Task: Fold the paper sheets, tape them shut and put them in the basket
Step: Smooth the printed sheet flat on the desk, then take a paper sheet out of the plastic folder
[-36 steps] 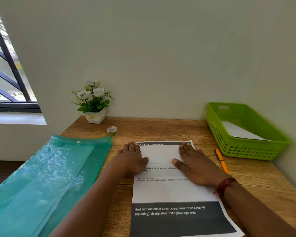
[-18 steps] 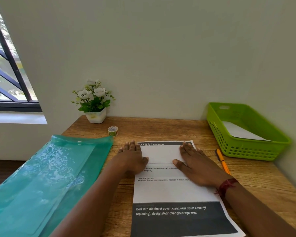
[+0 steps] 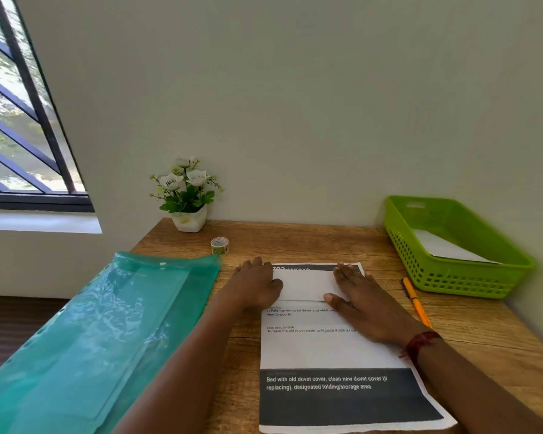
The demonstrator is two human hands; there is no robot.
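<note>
At the far left a barred window lets daylight in. Below it, a translucent green plastic folder lies over the left end of the wooden bench and hangs past its edge. Against the wall behind it stands a small white pot of white flowers, and just in front of the pot a little roll of tape sits upright on the wood, apart from everything else. The left hand lies flat, fingers straight and close together, pressing down on the left edge of the printed paper sheet. That sheet lies in the middle of the bench with its far end turned over toward the person, so that a white flap covers part of the print. The right hand lies flat on the right side of the flap, fingers straight and thumb spread along the flap's near edge; a red thread bracelet circles its wrist. Just right of the sheet an orange pen lies on the wood. At the far right, near the wall, the green perforated basket holds one folded white paper.
</note>
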